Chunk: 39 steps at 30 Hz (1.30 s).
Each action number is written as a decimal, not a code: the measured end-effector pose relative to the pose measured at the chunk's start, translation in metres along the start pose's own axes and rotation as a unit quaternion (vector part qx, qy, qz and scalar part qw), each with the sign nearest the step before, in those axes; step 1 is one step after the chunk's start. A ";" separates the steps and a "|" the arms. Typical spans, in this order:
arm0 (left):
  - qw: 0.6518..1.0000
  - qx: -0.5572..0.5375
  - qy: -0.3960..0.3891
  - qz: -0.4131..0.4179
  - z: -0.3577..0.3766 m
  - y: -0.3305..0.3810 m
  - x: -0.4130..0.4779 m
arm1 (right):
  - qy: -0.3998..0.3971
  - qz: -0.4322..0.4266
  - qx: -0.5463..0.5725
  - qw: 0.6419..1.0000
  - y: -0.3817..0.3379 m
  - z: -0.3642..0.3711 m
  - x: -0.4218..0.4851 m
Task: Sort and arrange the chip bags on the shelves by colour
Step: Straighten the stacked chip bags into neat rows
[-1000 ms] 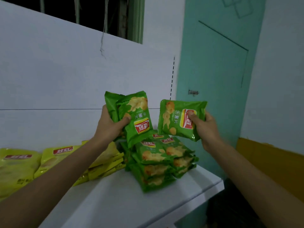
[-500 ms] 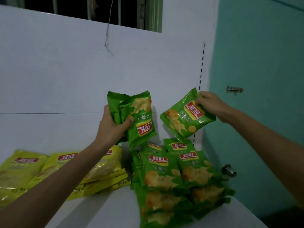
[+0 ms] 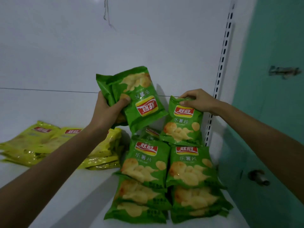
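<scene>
My left hand [image 3: 108, 111] grips two green chip bags [image 3: 139, 97] upside down, raised above the shelf. My right hand [image 3: 197, 100] pinches the top edge of another green chip bag [image 3: 182, 127], which stands upright at the back right, against the rear panel and on top of the green stacks. Two stacks of green bags [image 3: 166, 181] lie side by side on the white shelf [image 3: 79, 195]. To their left, several yellow chip bags [image 3: 36, 142] lie in low piles.
A white back panel with a slotted metal upright [image 3: 218, 89] closes the shelf on the right. Beyond it is a teal door with a bolt [image 3: 283, 71] and a round knob [image 3: 258, 177]. The shelf's front left part is bare white surface.
My right hand has lowered its green bag from mid-air, turned it upright and set it at the back of the green stacks. The camera has moved closer. My left hand still holds its bags.
</scene>
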<state>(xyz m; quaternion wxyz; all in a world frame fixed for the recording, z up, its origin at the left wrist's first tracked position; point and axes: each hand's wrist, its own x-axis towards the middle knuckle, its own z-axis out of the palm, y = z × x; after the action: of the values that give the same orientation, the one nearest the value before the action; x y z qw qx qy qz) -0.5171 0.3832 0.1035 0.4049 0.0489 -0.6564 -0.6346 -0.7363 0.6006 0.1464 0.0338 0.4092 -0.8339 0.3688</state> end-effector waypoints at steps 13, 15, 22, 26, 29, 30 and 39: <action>0.999 0.031 0.024 -0.015 0.027 -0.017 -0.017 | 0.104 -0.176 -0.144 0.968 0.038 0.029 -0.037; 0.999 0.027 0.020 -0.013 0.034 -0.014 -0.017 | 0.016 -0.200 -0.204 0.958 0.047 0.041 -0.046; 1.000 0.027 -0.003 -0.007 0.043 -0.010 -0.019 | 0.018 -0.204 -0.180 0.962 0.052 0.047 -0.051; 1.000 0.022 -0.014 -0.005 0.042 -0.005 -0.015 | 0.124 -0.106 0.178 0.970 -0.006 0.030 -0.061; 0.999 0.031 -0.034 0.003 0.043 0.001 -0.013 | 0.082 -0.102 0.226 0.965 -0.042 0.020 -0.062; 0.998 0.030 -0.049 0.006 0.044 0.004 -0.014 | 0.063 -0.100 0.226 0.967 -0.050 0.022 -0.061; 0.993 -0.018 -0.115 -0.018 0.008 -0.002 -0.001 | 0.139 0.028 0.331 0.933 -0.063 0.016 -0.047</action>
<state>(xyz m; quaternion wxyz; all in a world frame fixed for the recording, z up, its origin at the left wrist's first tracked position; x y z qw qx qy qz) -0.5224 0.3892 0.1021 0.3162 -0.0197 -0.6858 -0.6552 -0.6567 0.5961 0.1552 0.0020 0.3185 -0.6627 0.6778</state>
